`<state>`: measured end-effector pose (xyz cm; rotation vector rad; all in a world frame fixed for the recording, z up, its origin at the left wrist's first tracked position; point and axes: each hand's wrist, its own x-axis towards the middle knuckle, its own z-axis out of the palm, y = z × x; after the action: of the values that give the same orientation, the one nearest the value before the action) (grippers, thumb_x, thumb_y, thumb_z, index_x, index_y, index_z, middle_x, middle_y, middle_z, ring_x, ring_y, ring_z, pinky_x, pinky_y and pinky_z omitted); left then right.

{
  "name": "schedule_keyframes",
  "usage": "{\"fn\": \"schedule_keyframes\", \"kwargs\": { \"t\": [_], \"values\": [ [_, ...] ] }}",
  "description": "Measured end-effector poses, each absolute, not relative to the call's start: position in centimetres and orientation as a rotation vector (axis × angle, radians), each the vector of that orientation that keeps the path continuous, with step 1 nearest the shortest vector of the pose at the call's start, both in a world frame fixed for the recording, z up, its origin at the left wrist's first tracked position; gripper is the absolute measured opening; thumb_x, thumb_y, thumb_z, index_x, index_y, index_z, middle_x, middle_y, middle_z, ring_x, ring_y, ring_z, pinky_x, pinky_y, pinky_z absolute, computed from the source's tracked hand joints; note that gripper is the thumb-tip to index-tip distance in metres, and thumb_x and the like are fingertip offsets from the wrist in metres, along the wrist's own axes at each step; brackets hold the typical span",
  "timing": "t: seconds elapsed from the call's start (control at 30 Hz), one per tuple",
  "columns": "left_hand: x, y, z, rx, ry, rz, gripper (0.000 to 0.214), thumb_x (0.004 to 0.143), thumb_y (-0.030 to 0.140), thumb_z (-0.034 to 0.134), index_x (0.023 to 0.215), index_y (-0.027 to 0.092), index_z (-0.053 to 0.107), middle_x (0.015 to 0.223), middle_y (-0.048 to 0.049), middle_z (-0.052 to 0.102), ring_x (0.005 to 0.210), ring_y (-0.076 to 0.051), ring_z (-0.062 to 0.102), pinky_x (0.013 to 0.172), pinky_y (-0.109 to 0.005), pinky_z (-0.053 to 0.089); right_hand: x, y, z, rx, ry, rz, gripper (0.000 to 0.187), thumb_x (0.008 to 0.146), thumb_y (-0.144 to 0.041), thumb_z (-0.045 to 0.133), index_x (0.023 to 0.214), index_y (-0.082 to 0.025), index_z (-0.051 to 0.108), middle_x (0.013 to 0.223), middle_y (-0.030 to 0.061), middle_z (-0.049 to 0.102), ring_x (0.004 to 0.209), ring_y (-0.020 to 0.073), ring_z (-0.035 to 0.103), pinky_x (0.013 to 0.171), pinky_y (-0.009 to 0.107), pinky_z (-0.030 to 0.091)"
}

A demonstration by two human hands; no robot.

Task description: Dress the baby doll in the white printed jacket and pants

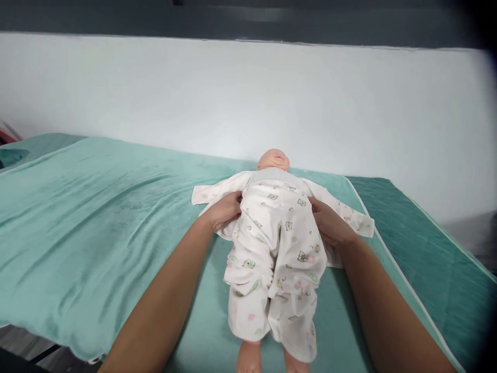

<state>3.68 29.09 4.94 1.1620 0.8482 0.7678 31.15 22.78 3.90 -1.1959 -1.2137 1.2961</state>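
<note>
A baby doll (273, 159) lies on its back, head toward the wall and bare feet toward me. It wears white printed baby pants (281, 223) with a grey waistband (276, 176) pulled up high on its chest. A white long-sleeved baby top (205, 194) is spread under and around it, sleeves out to both sides. My left hand (227, 211) is closed on the left side of the pants below the waistband. On the other side my right hand (329, 221) grips the right edge of the pants. Some fingertips of both hands are hidden by the cloth.
A light green blanket (97, 217) with wrinkles covers the bed under the doll. Darker green bedding (435, 254) shows at the right. Behind the bed rises a white wall (194, 98). Dark floor (27, 344) is visible past the bed's lower left edge.
</note>
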Motion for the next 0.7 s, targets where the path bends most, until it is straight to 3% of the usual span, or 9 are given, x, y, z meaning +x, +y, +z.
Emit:
{"fn": "schedule_keyframes", "kwargs": {
  "t": [0.2, 0.37, 0.53, 0.7],
  "values": [
    [4.1, 28.9, 4.7, 1.154, 0.830, 0.738, 0.040, 0.062, 0.003, 0.072, 0.100, 0.015, 0.072, 0.094, -0.0116, 0.077, 0.103, -0.030, 0.069, 0.091, -0.041, 0.053, 30.4, 22.9, 4.3, -1.165, -1.142, 1.421, 0.055, 0.068, -0.020, 0.075, 0.123, -0.026, 0.067, 0.113, 0.0075, 0.075, 0.105, 0.0299, 0.070, 0.085, 0.042, 0.059],
    [4.7, 28.6, 4.5, 1.067, 0.765, 0.777, 0.039, 0.063, 0.006, 0.075, 0.101, 0.015, 0.072, 0.095, -0.0112, 0.077, 0.101, -0.029, 0.070, 0.093, -0.042, 0.054, 29.0, 22.0, 5.9, -1.219, -1.042, 1.512, 0.053, 0.076, -0.032, 0.073, 0.129, -0.029, 0.065, 0.117, 0.0082, 0.073, 0.104, 0.0324, 0.071, 0.087, 0.048, 0.059],
    [5.3, 28.5, 4.6, 0.987, 0.720, 0.823, 0.032, 0.070, 0.011, 0.074, 0.101, 0.014, 0.073, 0.095, -0.0110, 0.078, 0.098, -0.026, 0.072, 0.097, -0.040, 0.053, 28.0, 21.3, 7.0, -1.343, -1.006, 1.343, 0.045, 0.078, -0.044, 0.073, 0.120, -0.029, 0.070, 0.128, 0.0069, 0.068, 0.117, 0.0339, 0.064, 0.095, 0.048, 0.056],
    [5.5, 28.4, 5.0, 0.934, 0.741, 0.834, 0.030, 0.075, 0.013, 0.070, 0.106, 0.014, 0.073, 0.097, -0.0103, 0.078, 0.097, -0.025, 0.072, 0.096, -0.038, 0.054, 28.2, 21.8, 6.8, -1.302, -1.131, 1.169, 0.031, 0.068, -0.044, 0.078, 0.092, -0.024, 0.077, 0.117, 0.0080, 0.074, 0.122, 0.0350, 0.061, 0.101, 0.047, 0.051]
  ]
}}
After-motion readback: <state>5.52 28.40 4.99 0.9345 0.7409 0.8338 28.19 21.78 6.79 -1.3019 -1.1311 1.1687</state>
